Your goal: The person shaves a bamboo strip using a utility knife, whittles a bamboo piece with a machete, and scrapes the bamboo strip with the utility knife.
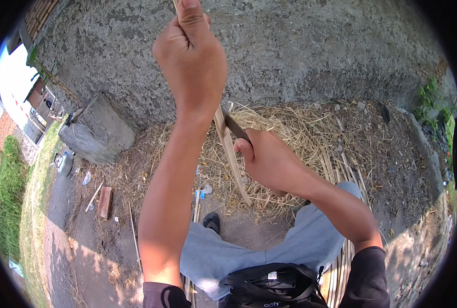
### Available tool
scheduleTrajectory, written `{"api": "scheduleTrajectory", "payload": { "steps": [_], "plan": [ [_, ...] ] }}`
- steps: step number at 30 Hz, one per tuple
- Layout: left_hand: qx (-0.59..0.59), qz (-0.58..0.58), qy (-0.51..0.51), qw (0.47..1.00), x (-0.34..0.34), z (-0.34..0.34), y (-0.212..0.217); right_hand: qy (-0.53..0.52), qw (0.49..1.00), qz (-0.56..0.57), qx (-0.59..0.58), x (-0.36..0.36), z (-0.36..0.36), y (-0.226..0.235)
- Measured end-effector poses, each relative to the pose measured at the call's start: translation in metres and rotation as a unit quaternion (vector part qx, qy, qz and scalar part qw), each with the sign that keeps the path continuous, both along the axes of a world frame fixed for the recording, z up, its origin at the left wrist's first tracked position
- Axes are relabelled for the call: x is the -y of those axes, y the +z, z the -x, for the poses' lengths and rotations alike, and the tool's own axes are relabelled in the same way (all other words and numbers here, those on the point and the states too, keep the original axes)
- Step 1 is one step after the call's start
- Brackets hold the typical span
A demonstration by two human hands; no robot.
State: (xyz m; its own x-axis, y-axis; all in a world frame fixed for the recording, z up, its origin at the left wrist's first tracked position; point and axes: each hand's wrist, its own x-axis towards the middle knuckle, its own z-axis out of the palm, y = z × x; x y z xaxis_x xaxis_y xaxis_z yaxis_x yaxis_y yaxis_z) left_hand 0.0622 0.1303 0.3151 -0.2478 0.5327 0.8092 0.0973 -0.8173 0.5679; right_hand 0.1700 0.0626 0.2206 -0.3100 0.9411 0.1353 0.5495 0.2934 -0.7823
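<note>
Two closed hands work a blade along a pale strip

The left hand (pixel 192 56), raised toward the far wall, is closed with the thumb up, seemingly around the upper end of a long, flat, straw-coloured wooden strip (pixel 232 159). That strip slants down behind the wrist, its lower end between the knees. The right hand (pixel 272 159) grips a knife with a flat, dark-grey metal blade (pixel 237 127), which lies against the strip; the fist hides most of its handle.

For a clean shave, I would keep the blade nearly flat, draw with light, even strokes, hold the strip taut, and keep the left forearm and both knees clear of the edge.

Beyond the hands spreads a loose heap of curly, yellowish shavings (pixel 274 123), below a rough, grey plastered wall (pixel 290 51). Far left stands a squat, grey concrete block (pixel 100 131); nearer lies a reddish-brown, rectangular brick (pixel 105 203).
</note>
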Motion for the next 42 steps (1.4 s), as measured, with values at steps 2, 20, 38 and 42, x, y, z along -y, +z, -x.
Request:
{"api": "scheduleTrajectory", "payload": {
  "steps": [2, 20, 38, 42],
  "plan": [
    [0.000, 0.000, 0.001, 1.000, 0.000, -0.001, 0.001, 0.002, 0.999, -0.043, 0.022, -0.003, -0.003, -0.001],
    [0.021, -0.015, -0.004, 1.000, -0.010, 0.003, 0.000, 0.040, 0.973, 0.225, -0.030, -0.026, -0.011, 0.040],
    [0.010, -0.013, -0.039, 0.999, 0.002, -0.014, 0.001, -0.072, 0.974, -0.193, 0.096, -0.014, -0.017, 0.060],
    [-0.032, -0.017, 0.047, 0.998, -0.003, -0.017, -0.002, -0.034, 0.998, -0.049, 0.025, -0.008, -0.017, 0.077]
  ]
}}
